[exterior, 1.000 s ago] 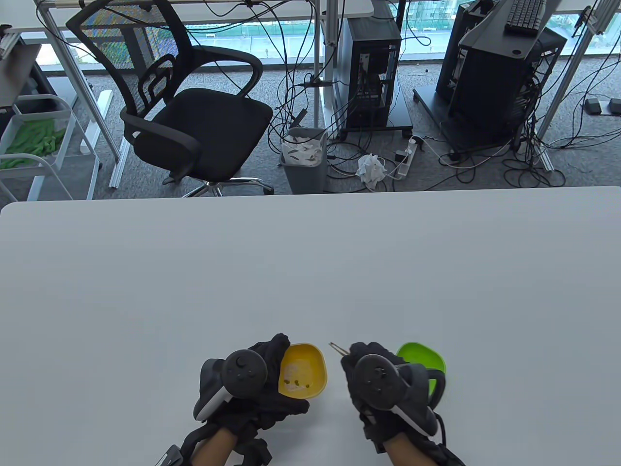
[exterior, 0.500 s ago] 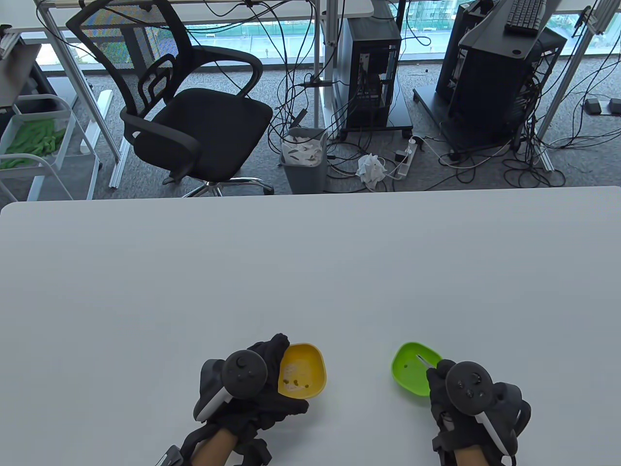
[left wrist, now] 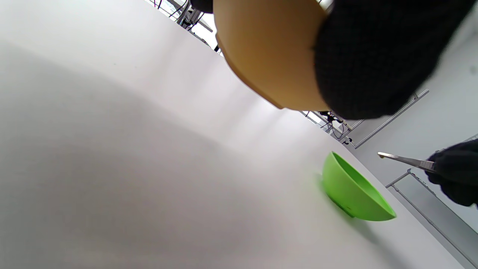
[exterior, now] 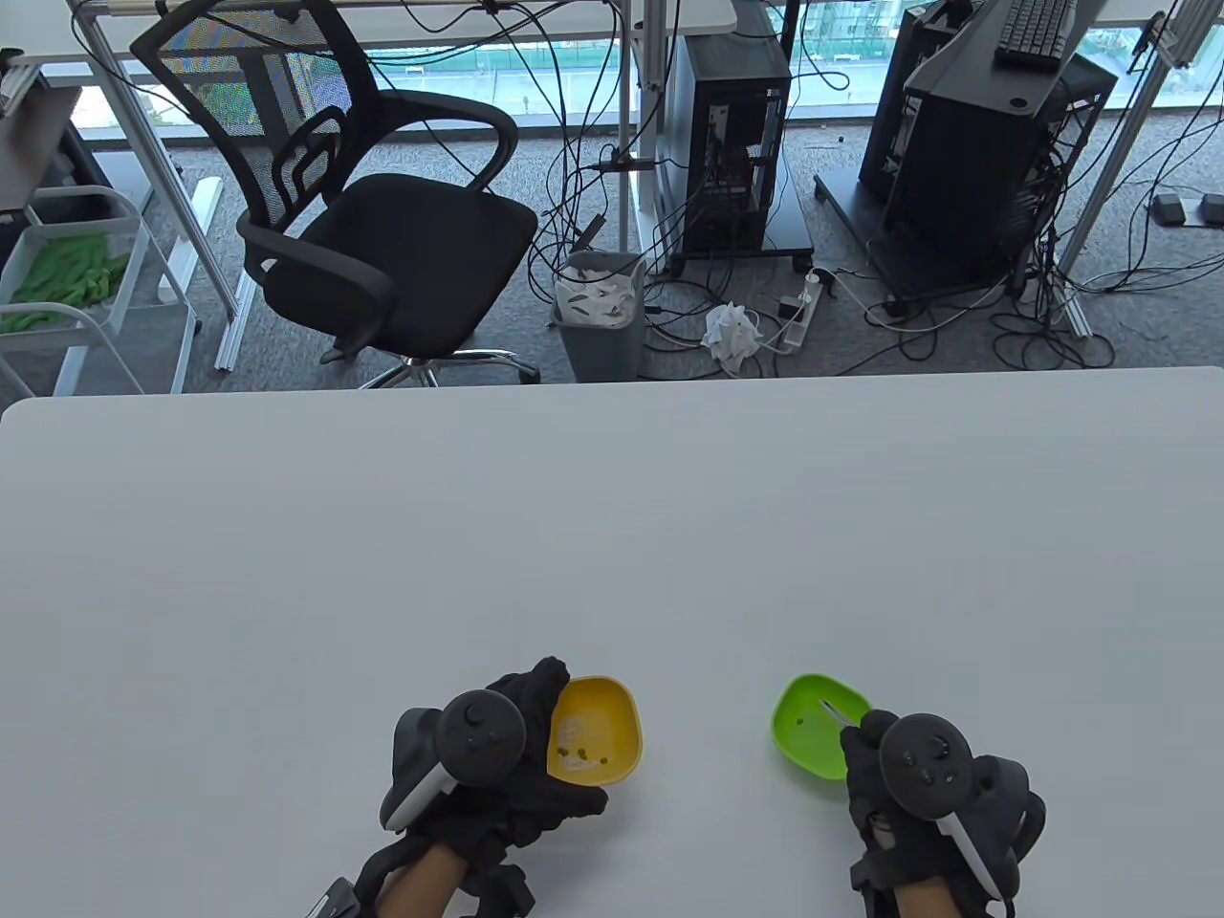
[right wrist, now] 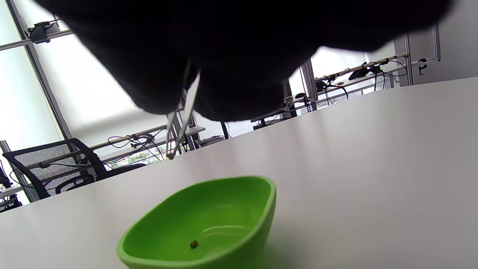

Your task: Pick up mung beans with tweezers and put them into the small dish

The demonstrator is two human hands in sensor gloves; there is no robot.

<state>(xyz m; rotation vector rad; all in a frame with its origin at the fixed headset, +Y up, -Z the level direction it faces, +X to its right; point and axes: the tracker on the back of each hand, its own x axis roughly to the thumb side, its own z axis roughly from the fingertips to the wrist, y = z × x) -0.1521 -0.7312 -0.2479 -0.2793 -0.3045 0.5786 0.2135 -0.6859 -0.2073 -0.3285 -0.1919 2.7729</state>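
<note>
My left hand [exterior: 521,755] grips the left rim of a yellow dish [exterior: 598,732] that holds several mung beans [exterior: 583,755]; its underside fills the top of the left wrist view [left wrist: 269,56]. My right hand [exterior: 875,751] pinches metal tweezers [exterior: 837,710] over a green dish [exterior: 808,732]. In the right wrist view the tweezers [right wrist: 183,116] hold one bean [right wrist: 171,156] at their tips above the green dish [right wrist: 239,209], which has one bean [right wrist: 193,244] inside. The left wrist view shows the green dish [left wrist: 351,190] and the tweezers [left wrist: 405,160] above it.
The white table [exterior: 612,535] stretches far beyond the dishes. Past its far edge are an office chair [exterior: 363,210], a bin [exterior: 598,311], computer towers [exterior: 732,134] and floor cables.
My right hand has carried the tweezers from beside the yellow dish rightward to above the green dish, then held almost still. My left hand and the yellow dish have not moved.
</note>
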